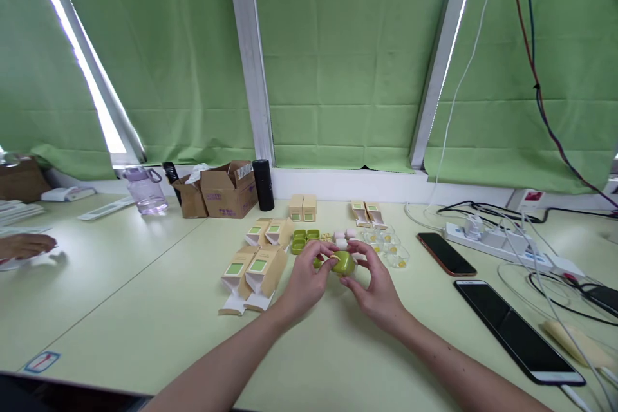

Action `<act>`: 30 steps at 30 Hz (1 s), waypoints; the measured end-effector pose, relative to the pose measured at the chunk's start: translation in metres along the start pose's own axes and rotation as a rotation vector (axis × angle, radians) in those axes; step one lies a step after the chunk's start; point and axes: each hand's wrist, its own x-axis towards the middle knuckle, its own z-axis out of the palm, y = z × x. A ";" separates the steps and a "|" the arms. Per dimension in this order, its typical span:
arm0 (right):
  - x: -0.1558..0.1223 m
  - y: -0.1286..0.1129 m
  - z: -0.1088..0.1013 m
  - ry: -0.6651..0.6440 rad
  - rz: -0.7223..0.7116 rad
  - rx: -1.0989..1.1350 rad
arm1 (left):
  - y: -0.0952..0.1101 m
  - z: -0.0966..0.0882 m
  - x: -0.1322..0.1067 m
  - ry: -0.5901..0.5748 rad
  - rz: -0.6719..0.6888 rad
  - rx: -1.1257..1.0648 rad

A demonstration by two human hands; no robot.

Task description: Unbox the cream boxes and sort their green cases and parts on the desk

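Both my hands meet above the middle of the table around a small green rounded case (343,262). My left hand (305,279) pinches its left side with thumb and fingers. My right hand (374,283) curls round its right side. Just behind lie more green cases (303,239), small pink and white pieces (344,235) and clear plastic inserts (390,247). To the left lie open tan cartons with green labels (255,267); two closed cartons (302,207) stand further back.
Two phones (445,253) (516,328) lie at the right, by a white power strip (502,243) with cables. A black bottle (263,184), brown boxes (226,189) and a purple jug (143,189) stand at the back. Another person's hand (24,246) rests at far left.
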 end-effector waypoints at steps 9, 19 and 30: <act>0.003 0.004 -0.001 0.041 -0.032 -0.102 | -0.002 -0.003 -0.001 -0.040 0.060 0.129; 0.003 0.005 -0.001 0.031 -0.012 -0.125 | -0.002 -0.003 -0.001 -0.063 0.058 0.164; 0.003 0.005 -0.001 0.044 -0.001 -0.111 | -0.004 -0.005 -0.001 -0.047 0.060 0.191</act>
